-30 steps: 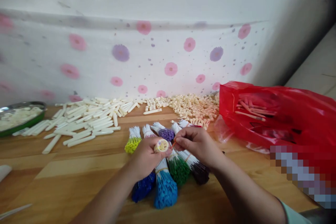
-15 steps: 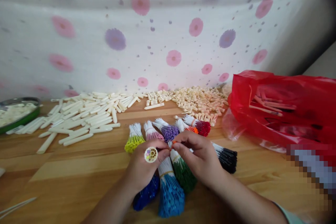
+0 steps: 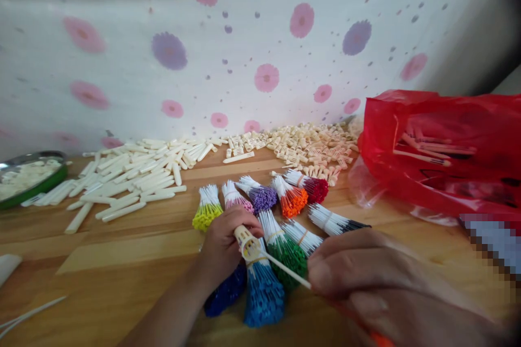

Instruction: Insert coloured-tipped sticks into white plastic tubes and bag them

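My left hand (image 3: 222, 246) is closed around a cream slotted pen barrel (image 3: 246, 239), its round open end turned toward me. Between the fingers of my right hand (image 3: 366, 271), large and blurred close to the camera, is a thin white pen refill (image 3: 288, 271) whose far tip meets the barrel's opening. Orange shows below the right hand. Under and beyond the hands lie banded bundles of refills: a light blue bundle (image 3: 264, 295), a green bundle (image 3: 280, 244), an orange bundle (image 3: 291, 195) and several others. The right hand hides part of a white bundle (image 3: 303, 236).
A heap of cream pen tubes (image 3: 138, 179) lies at the back left, near a green-rimmed bowl (image 3: 61, 176). Small slotted parts (image 3: 313, 146) are piled at the back middle. On the right sits a red plastic bag (image 3: 439, 119). A flowered curtain (image 3: 228, 92) hangs behind.
My right hand has moved away from the left, toward the camera and right, with the refill now stretching to the barrel. The barrel has tilted and the orange bundle is uncovered.
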### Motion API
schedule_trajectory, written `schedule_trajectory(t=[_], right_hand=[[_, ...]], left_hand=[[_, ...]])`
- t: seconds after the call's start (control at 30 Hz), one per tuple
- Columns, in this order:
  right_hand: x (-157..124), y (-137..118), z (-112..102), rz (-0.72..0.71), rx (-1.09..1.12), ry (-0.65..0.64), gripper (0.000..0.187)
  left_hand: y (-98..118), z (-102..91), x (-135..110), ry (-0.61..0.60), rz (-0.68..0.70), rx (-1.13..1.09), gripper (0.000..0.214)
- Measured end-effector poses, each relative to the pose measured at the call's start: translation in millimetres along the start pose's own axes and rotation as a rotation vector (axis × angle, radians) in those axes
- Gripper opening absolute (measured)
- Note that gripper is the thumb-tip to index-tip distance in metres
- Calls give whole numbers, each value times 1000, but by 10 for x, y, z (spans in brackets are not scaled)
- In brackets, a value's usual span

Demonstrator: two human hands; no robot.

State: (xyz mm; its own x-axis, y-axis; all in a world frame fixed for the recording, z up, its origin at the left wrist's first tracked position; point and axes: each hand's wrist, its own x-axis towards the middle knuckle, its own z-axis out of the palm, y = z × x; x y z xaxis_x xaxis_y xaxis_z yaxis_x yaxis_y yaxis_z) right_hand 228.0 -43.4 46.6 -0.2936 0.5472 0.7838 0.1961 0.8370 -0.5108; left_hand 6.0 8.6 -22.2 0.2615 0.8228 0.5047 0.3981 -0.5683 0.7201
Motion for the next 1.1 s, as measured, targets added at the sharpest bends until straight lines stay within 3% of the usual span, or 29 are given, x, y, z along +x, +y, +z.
schedule_trajectory(t=[0.1,0.17,0.4,0.6,0.8,1.1], right_hand=[[151,-36,42,-11,30,-126,12],[188,-22,102,-27,12,-136,14],[170,95,295,-135,27,-70,18],[126,189,375,7,132,69,28],[78,339,400,-67,-130,-51,25],[-3,465,419,-27,-288,-21,25]], left_hand=[[23,-4,4,-52,-15,-12,13],[43,-4,1,-68,-41,-14,16],[76,-3,-1,-57,-71,-8,16],[-6,-45,-47,-108,-103,89,11],[18,-113,-72,-177,-20,104,37],[26,-142,-54,-124,20,231,33]])
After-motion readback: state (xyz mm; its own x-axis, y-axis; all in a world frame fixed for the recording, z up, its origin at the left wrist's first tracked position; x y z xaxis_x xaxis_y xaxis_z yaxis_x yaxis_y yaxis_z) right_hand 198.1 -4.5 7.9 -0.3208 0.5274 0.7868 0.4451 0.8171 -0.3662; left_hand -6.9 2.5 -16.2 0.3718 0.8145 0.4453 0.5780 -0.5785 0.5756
